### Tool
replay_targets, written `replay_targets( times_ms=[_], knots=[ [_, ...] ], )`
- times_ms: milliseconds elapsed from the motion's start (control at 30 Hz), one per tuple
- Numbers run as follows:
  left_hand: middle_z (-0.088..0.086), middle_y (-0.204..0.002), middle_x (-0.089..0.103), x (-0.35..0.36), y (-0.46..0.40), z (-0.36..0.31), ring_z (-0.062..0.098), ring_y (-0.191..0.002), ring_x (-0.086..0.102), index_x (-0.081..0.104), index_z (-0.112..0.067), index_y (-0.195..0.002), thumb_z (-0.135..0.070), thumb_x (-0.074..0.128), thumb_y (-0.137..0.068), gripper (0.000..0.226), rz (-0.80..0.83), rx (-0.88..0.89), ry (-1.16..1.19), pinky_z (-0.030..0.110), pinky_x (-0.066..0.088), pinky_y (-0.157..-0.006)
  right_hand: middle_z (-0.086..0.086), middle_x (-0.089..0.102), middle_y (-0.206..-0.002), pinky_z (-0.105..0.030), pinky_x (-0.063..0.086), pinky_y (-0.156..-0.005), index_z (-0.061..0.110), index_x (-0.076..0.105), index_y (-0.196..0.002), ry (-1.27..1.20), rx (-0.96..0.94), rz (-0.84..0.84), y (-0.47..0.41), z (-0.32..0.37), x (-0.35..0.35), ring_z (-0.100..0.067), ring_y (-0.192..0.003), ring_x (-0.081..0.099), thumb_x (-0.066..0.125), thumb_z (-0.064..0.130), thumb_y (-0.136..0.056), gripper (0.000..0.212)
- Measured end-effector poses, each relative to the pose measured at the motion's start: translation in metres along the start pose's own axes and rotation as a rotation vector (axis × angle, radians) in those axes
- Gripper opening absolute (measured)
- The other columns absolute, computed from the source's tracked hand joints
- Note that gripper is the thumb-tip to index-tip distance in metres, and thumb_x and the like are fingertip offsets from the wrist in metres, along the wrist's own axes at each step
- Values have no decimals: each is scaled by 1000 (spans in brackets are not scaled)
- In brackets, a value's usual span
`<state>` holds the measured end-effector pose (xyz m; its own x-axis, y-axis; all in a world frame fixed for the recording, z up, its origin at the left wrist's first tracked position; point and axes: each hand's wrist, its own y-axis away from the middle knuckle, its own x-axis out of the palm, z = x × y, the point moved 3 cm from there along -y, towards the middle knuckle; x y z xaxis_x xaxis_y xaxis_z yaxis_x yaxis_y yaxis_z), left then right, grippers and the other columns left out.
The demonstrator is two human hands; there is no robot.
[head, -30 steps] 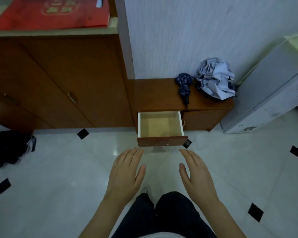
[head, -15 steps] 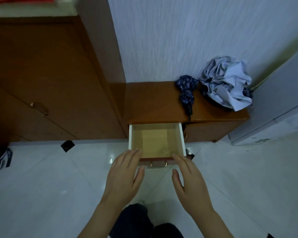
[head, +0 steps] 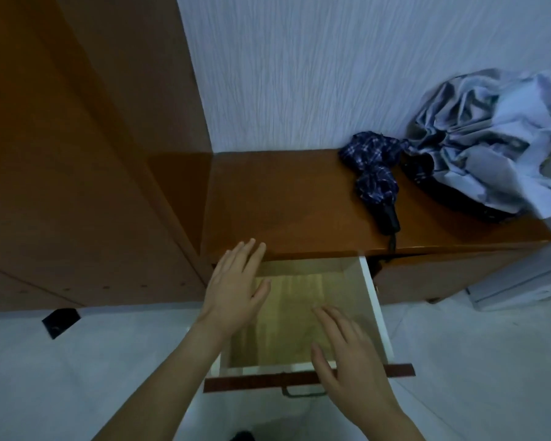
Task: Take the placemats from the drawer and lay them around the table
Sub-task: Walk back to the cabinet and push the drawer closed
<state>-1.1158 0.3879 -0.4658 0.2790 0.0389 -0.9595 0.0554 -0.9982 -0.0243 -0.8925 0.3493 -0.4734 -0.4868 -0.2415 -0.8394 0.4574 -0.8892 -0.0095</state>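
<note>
while the drawer (head: 371,300) stands pulled open at lower centre of the frame, we hold both hands flat over it, fingers spread and gripping nothing. our left hand (head: 236,288) sits over its left wall, our right hand (head: 347,354) over its front edge. pale yellowish placemats (head: 295,313) lie inside; a folded plaid umbrella (head: 374,176) rests on the cabinet top (head: 283,198), right of centre.

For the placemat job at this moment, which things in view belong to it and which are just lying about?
Part of the job:
- open drawer
- yellowish placemats lying flat in it
- left hand and right hand, both open, reaching over the drawer, gripping nothing yet

Just lying about:
- folded plaid umbrella on the cabinet top
- crumpled pale cloth beside it
</note>
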Motion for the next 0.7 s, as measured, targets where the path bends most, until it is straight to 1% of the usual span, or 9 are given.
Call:
replay_targets(
  times_ms=[133, 233, 267, 333, 433, 567, 633, 700],
  knots=[
    [1, -161, 7, 47, -27, 28, 15, -148, -3, 11, -24, -153, -58, 17, -90, 72, -43, 35, -81, 32, -4, -119, 5, 49, -142, -42, 46, -100, 29, 39, -143, 52, -65, 12, -7, -33, 47, -16, -131, 44, 37, 47, -94, 53],
    [2, -161, 0, 73, -36, 38, 16, -147, -10, 6, -25, -154, -60, 20, -91, 73, -70, 53, -132, 36, -6, -120, 1, 55, -137, -44, 50, -96, 27, 41, -141, 109, -120, -38, -5, -47, 71, -19, -127, 49, 31, 51, -97, 52],
    [3, -161, -1, 77, -38, 39, 17, -147, -11, 5, -24, -154, -60, 22, -92, 73, -84, 53, -154, 37, -6, -119, 1, 57, -135, -45, 50, -95, 27, 43, -140, 132, -144, -58, -2, -50, 75, -19, -125, 50, 33, 51, -95, 52],
    [3, -161, 1, 83, -40, 40, 19, -147, -8, 6, -24, -154, -60, 22, -92, 74, -126, 62, -188, 38, -5, -119, 3, 58, -134, -42, 50, -96, 28, 46, -139, 152, -210, -93, 4, -57, 83, -17, -125, 50, 43, 51, -89, 56],
    [3, -161, 7, 86, -40, 42, 19, -148, -1, 11, -24, -153, -61, 21, -91, 73, -174, 74, -185, 38, -1, -120, 8, 57, -134, -36, 46, -99, 31, 47, -141, 200, -315, -91, 16, -67, 89, -14, -124, 53, 46, 59, -85, 63],
    [5, -160, 12, 89, -38, 40, 21, -148, 6, 15, -23, -153, -64, 16, -87, 78, -223, 78, -231, 39, 3, -119, 3, 65, -124, -35, 42, -98, 30, 49, -140, 340, -432, -71, 16, -72, 97, -20, -113, 63, 50, 65, -78, 71],
    [5, -160, 13, 88, -36, 37, 21, -148, 6, 16, -23, -153, -65, 16, -85, 80, -225, 63, -228, 40, 4, -120, 2, 68, -117, -37, 50, -94, 29, 46, -142, 412, -455, -50, 15, -73, 99, -21, -109, 66, 48, 66, -79, 72],
    [4, -160, 12, 86, -36, 35, 21, -148, 6, 16, -23, -153, -63, 20, -86, 78, -209, 57, -212, 39, 4, -120, 5, 67, -117, -36, 52, -94, 28, 40, -146, 422, -447, -33, 16, -71, 96, -20, -111, 64, 46, 67, -82, 75]
  ],
)
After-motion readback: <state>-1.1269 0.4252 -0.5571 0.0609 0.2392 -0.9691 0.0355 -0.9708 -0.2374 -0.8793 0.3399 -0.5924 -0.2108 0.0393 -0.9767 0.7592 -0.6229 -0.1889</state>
